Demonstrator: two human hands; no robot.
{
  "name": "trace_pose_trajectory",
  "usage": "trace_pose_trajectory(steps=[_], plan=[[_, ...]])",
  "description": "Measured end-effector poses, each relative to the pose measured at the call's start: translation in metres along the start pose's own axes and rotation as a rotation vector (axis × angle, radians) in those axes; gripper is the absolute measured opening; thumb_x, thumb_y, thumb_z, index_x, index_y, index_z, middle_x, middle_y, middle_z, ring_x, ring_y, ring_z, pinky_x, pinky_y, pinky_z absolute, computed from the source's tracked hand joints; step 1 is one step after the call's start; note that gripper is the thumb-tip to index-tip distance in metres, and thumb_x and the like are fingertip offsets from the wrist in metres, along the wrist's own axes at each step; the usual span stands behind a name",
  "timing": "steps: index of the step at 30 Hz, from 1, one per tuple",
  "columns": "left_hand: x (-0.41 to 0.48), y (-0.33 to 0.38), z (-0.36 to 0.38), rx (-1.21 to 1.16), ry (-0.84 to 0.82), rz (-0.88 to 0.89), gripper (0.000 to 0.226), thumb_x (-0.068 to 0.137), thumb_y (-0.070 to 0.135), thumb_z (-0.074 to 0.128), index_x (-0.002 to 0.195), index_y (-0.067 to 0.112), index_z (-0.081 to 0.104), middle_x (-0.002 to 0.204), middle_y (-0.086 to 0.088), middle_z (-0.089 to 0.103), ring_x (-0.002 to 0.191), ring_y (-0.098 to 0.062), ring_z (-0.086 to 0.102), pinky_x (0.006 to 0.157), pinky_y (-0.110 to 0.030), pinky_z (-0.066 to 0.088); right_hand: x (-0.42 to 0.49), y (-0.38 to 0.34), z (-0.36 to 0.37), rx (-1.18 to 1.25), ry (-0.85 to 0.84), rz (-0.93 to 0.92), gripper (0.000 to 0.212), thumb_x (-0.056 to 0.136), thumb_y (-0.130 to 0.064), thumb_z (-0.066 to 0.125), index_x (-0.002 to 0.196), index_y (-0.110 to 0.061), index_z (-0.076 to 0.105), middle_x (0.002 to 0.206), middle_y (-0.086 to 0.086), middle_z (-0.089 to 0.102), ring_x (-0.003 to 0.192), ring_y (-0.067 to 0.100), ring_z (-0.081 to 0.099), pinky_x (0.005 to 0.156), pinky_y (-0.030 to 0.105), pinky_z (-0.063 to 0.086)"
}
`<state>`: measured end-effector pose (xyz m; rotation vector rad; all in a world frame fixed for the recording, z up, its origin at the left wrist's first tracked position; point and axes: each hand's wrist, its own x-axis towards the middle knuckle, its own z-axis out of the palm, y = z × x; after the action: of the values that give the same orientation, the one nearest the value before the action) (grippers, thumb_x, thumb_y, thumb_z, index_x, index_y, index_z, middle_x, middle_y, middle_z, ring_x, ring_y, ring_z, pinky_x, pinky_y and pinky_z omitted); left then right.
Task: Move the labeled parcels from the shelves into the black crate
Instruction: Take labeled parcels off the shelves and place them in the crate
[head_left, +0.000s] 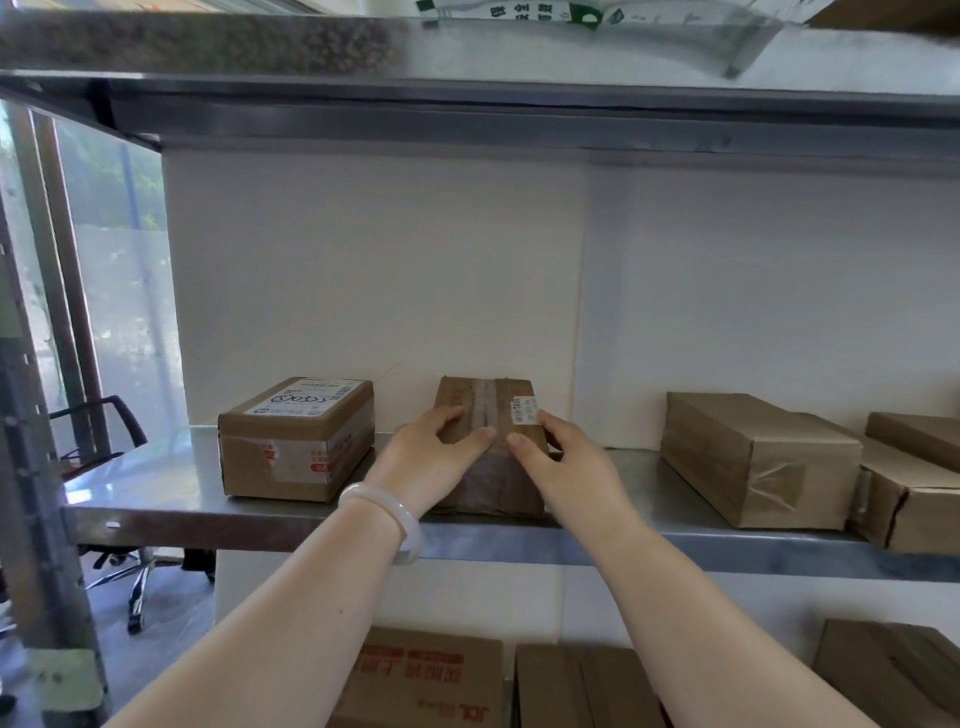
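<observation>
One taped parcel (483, 400) mid-shelf, front end right at the steel shelf (156, 499) lip, gripped by both hands: left hand (431, 457) curled over its left top edge, right hand (566, 462) over the right. One labeled box (296, 439) just left, three brown boxes (753, 457) further right, bare gaps both sides.

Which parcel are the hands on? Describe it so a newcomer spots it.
On the middle steel shelf, it is the centre parcel, held by the left hand and right hand. Unlike the left box with its big white label, it bears only a small white sticker.
</observation>
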<state>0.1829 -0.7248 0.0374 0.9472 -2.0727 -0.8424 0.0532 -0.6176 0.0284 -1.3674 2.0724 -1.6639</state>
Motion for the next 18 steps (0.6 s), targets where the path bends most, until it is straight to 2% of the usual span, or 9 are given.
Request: trace_pose_trajectory(steps=[3, 7, 9, 11, 13, 15, 18], plan=[[0.005, 0.004, 0.0, 0.053, -0.023, -0.006, 0.06, 0.086, 0.06, 0.059, 0.138, 0.032, 0.051, 0.142, 0.0, 0.049, 0.102, -0.009, 0.055, 0.088, -0.023, 0.041, 0.005, 0.001, 0.0, -0.095, -0.011, -0.028, 0.053, 0.093, -0.043, 0.057, 0.141, -0.021, 0.048, 0.139, -0.001, 0.054, 0.125, 0.015, 0.051, 0.103, 0.028, 0.042], [0.01, 0.006, -0.001, 0.107, -0.031, 0.019, 0.051, 0.088, 0.056, 0.058, 0.131, 0.029, 0.06, 0.141, -0.002, 0.051, 0.122, -0.018, 0.053, 0.098, -0.027, 0.041, 0.01, 0.0, -0.002, -0.153, -0.015, -0.026, 0.048, 0.094, -0.043, 0.057, 0.136, -0.021, 0.053, 0.136, -0.001, 0.057, 0.124, 0.014, 0.051, 0.097, 0.02, 0.038], [0.006, 0.009, -0.002, 0.153, -0.027, 0.012, 0.05, 0.09, 0.056, 0.055, 0.132, 0.031, 0.058, 0.146, -0.004, 0.044, 0.128, -0.023, 0.048, 0.104, -0.031, 0.039, 0.009, 0.001, -0.004, -0.169, -0.022, -0.033, 0.049, 0.093, -0.044, 0.057, 0.137, -0.023, 0.052, 0.137, -0.003, 0.056, 0.123, 0.013, 0.052, 0.1, 0.022, 0.04], [-0.002, 0.015, -0.002, 0.247, 0.008, 0.037, 0.05, 0.092, 0.056, 0.051, 0.136, 0.034, 0.053, 0.151, -0.004, 0.034, 0.137, -0.027, 0.035, 0.109, -0.035, 0.031, 0.005, 0.0, -0.007, -0.171, -0.026, -0.046, 0.051, 0.092, -0.044, 0.058, 0.14, -0.027, 0.048, 0.139, -0.006, 0.054, 0.124, 0.011, 0.051, 0.103, 0.027, 0.041], [-0.01, 0.026, 0.0, 0.356, 0.079, 0.134, 0.05, 0.091, 0.057, 0.049, 0.138, 0.039, 0.049, 0.155, 0.0, 0.03, 0.143, -0.026, 0.021, 0.112, -0.041, 0.025, -0.002, -0.003, -0.012, -0.161, 0.003, -0.086, 0.052, 0.092, -0.044, 0.058, 0.14, -0.03, 0.047, 0.141, -0.009, 0.052, 0.127, 0.008, 0.047, 0.107, 0.028, 0.04], [-0.015, 0.039, 0.005, 0.406, 0.13, 0.264, 0.05, 0.091, 0.057, 0.048, 0.139, 0.042, 0.047, 0.157, 0.005, 0.027, 0.146, -0.021, 0.012, 0.117, -0.046, 0.018, -0.01, -0.007, -0.022, -0.2, 0.056, -0.156, 0.05, 0.092, -0.042, 0.058, 0.141, -0.033, 0.046, 0.14, -0.013, 0.049, 0.129, 0.005, 0.043, 0.106, 0.022, 0.035], [-0.013, 0.058, 0.021, 0.38, 0.131, 0.424, 0.048, 0.093, 0.054, 0.048, 0.14, 0.044, 0.046, 0.158, 0.007, 0.028, 0.148, -0.019, 0.01, 0.121, -0.045, 0.009, -0.02, -0.011, -0.046, -0.387, 0.138, -0.28, 0.049, 0.094, -0.036, 0.057, 0.141, -0.036, 0.044, 0.142, -0.014, 0.047, 0.132, 0.003, 0.038, 0.102, 0.015, 0.027]])
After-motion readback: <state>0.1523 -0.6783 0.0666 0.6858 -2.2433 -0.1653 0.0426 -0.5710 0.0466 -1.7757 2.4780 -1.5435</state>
